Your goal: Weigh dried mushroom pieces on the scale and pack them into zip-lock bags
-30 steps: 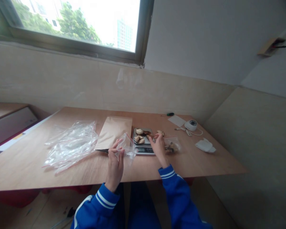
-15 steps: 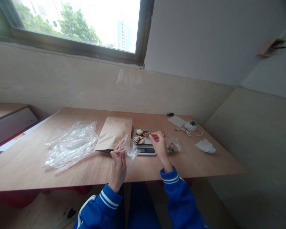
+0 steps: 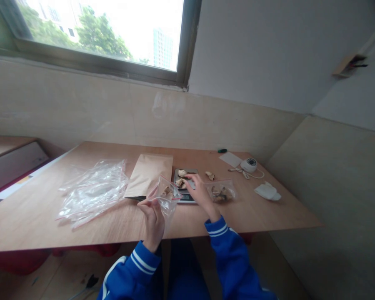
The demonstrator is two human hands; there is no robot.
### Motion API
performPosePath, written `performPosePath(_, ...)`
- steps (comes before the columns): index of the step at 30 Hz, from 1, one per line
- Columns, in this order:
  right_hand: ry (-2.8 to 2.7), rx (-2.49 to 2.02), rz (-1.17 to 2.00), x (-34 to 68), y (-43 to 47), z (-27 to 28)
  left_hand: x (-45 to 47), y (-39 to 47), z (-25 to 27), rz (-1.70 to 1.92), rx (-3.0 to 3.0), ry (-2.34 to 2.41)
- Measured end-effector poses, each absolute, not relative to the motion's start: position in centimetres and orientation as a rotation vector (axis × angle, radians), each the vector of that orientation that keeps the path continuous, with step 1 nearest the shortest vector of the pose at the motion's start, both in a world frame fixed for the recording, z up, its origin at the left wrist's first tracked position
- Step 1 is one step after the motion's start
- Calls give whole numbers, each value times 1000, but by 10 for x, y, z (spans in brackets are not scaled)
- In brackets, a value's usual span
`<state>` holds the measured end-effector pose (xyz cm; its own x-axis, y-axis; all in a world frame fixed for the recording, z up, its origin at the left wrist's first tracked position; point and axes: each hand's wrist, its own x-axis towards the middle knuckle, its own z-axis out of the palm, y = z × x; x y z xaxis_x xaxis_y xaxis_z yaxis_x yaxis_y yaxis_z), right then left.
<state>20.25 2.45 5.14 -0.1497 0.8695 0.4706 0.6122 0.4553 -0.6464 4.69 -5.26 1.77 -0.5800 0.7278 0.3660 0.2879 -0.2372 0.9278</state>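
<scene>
My left hand (image 3: pixel 152 214) is closed on the edge of a clear zip bag (image 3: pixel 168 204), holding it up above the table's front part. Inside the bag's mouth sits a brown dried piece (image 3: pixel 166 192) that looks like dried mushroom. On the small kitchen scale (image 3: pixel 193 170) lie a pale dried piece (image 3: pixel 181 173) and another dried mushroom piece (image 3: pixel 180 183). The thumb and fingers of my right hand (image 3: pixel 200 192) close around that nearer piece. Part of the scale's display is covered by the bag and my right hand.
A brown paper pouch (image 3: pixel 151 173) lies left of the scale, beyond it a pile of clear bags (image 3: pixel 95 191). To the right are a loose dried piece (image 3: pixel 210 175), a filled zip bag (image 3: pixel 223 192), a white camera (image 3: pixel 248 165), crumpled white wrapping (image 3: pixel 268 191) and a green-handled screwdriver (image 3: pixel 222 151).
A dried piece from the scale is now in the bag's mouth. My right hand has moved left and down to another piece on the scale. The bag has tilted slightly in my left hand.
</scene>
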Motion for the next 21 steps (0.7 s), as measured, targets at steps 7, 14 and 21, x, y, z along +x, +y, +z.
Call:
performPosePath(7, -1991, -1443, 207, 198, 31, 25, 46, -59, 17, 1894, 1236, 1556)
performPosePath(14, -1729, -1332, 483, 204, 32, 32, 45, -58, 17, 1874, 1241, 1513)
performPosePath(21, -1455, -1092, 665, 191, 19, 71, 40, -55, 14, 1822, 1325, 1565)
